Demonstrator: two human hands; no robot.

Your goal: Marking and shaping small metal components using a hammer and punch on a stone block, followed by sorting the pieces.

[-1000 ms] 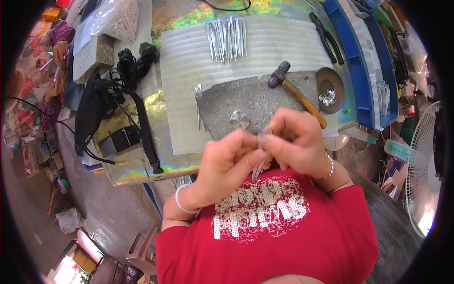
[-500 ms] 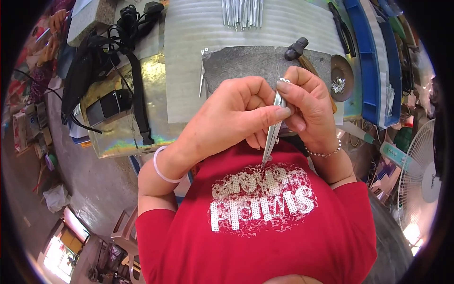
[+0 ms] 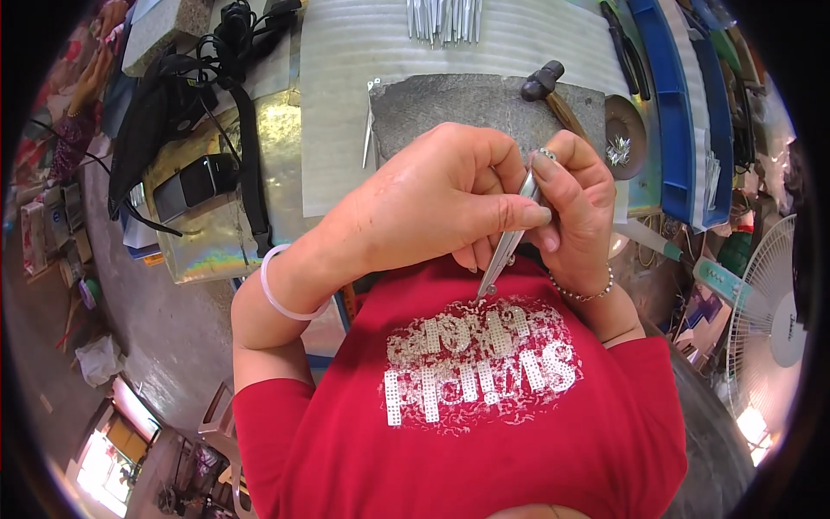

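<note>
In front of my chest, my left hand (image 3: 450,195) is closed around the middle of a slim, tapering silver metal tool (image 3: 499,262), its thumb pressed along the side. The tool slants, its lower end toward my red shirt, with a small round joint or rivet near that end. My right hand (image 3: 575,195) pinches the upper end between thumb and fingers, where small shiny ring-like tips show. The fingers hide much of the tool's middle. Just beyond both hands lies a dark grey slab (image 3: 450,108). A hammer (image 3: 553,97) with a wooden handle rests on its right part.
Several slender silver metal pieces (image 3: 443,19) lie at the far middle, others (image 3: 369,125) beside the slab. A round dish (image 3: 624,130) holds small shiny bits. Pliers (image 3: 626,52) and a blue tray (image 3: 679,112) are right; a black strap bag (image 3: 160,125) is left. A fan (image 3: 782,320) stands right.
Both hands have shifted slightly right with the tool's upper end, so it slants more. My left forearm has swung a little outward. Both grips look the same.
</note>
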